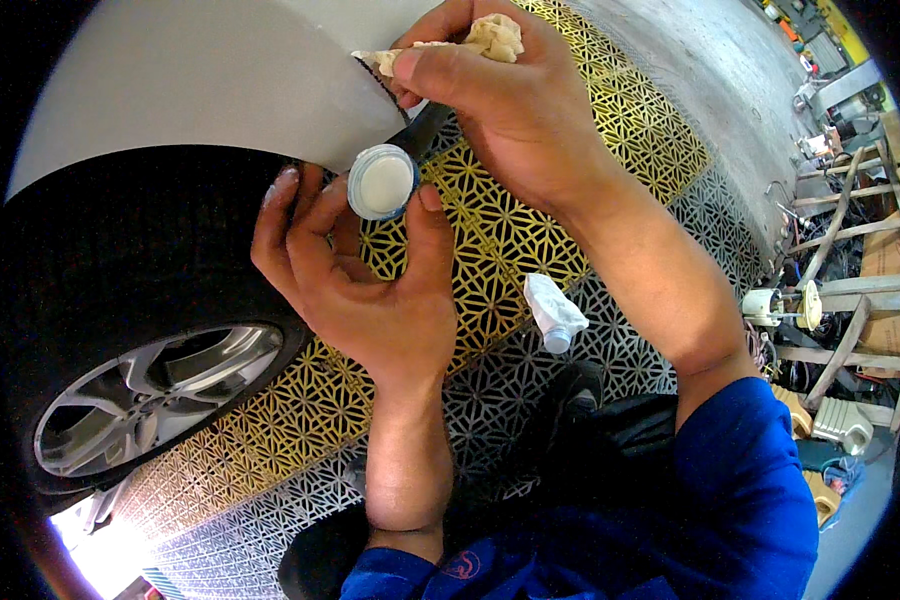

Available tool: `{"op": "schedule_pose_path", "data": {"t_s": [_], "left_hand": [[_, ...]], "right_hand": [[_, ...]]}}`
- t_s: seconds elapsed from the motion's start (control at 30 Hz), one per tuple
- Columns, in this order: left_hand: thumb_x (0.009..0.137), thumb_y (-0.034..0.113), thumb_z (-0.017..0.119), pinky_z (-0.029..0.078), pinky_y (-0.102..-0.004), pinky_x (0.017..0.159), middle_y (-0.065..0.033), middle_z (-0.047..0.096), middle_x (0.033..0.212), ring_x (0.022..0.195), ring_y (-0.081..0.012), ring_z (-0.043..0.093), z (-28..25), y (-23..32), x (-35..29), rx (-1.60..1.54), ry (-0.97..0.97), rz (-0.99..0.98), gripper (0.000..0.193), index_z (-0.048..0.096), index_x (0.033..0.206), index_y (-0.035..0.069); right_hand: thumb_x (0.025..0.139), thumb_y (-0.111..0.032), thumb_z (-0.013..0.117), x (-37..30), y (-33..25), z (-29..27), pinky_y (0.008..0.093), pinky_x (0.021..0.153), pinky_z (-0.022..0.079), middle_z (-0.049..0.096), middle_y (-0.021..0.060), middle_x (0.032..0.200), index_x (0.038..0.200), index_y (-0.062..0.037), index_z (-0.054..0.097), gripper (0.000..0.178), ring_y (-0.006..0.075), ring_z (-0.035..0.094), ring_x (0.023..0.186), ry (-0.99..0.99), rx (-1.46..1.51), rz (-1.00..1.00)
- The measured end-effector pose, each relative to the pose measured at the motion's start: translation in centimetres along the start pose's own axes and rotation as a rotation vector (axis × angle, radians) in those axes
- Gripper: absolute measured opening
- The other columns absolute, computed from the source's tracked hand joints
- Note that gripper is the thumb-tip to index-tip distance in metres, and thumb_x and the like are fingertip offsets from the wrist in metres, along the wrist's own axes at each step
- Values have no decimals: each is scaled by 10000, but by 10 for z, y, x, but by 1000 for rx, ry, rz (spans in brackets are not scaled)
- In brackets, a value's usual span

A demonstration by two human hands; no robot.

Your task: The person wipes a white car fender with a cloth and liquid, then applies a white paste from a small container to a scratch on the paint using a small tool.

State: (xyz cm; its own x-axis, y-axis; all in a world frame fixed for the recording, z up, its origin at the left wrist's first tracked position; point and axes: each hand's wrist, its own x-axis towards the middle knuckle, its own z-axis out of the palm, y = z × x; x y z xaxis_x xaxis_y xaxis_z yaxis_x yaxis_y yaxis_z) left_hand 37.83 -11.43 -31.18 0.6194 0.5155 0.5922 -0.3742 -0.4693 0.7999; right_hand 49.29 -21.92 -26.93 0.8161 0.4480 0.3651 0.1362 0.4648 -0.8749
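Between the thumb and fingers of the left hand [355, 290] sits a small round jar [381, 182], its mouth open and facing the camera, filled with pale cream. That hand grips the jar at its rim, just below the edge of a white car panel [200, 90]. Just above and to the right, the right hand [490, 100] is closed on a crumpled beige cloth [480, 38], pressing it against the panel's edge; cloth and jar lie near each other but apart. Under the panel a black tyre [120, 250] curves around a silver wheel [150, 385]. Beneath both hands lies a floor mat [490, 250] of gold and grey lattice pattern, and on it, right of the left wrist, rests a small white tube [554, 315]. Both forearms come from blue sleeves [740, 490]. Far right stands cluttered wooden framing [850, 290] with tools.
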Motion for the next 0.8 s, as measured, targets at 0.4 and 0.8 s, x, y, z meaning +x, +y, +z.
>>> {"op": "schedule_pose_path", "data": {"t_s": [0.4, 0.8], "left_hand": [[824, 70, 850, 536, -440, 1059, -152, 363, 1448, 1349, -347, 510, 2, -4, -1, -115, 24, -33, 440, 586, 1153, -56], [818, 62, 852, 531, -430, 1076, -145, 367, 1439, 1364, -336, 492, 1, -4, -1, -42, 12, 13, 448, 592, 1165, -50]], "right_hand": [[990, -213, 720, 1, -10, 3, 204, 543, 384, 569, -40, 754, 970, -30, 618, 211, 19, 482, 648, 34, -212, -4], [984, -214, 728, 1, -8, 2, 217, 529, 360, 557, -41, 754, 959, -33, 616, 214, 22, 458, 633, 27, -205, 4]]}}
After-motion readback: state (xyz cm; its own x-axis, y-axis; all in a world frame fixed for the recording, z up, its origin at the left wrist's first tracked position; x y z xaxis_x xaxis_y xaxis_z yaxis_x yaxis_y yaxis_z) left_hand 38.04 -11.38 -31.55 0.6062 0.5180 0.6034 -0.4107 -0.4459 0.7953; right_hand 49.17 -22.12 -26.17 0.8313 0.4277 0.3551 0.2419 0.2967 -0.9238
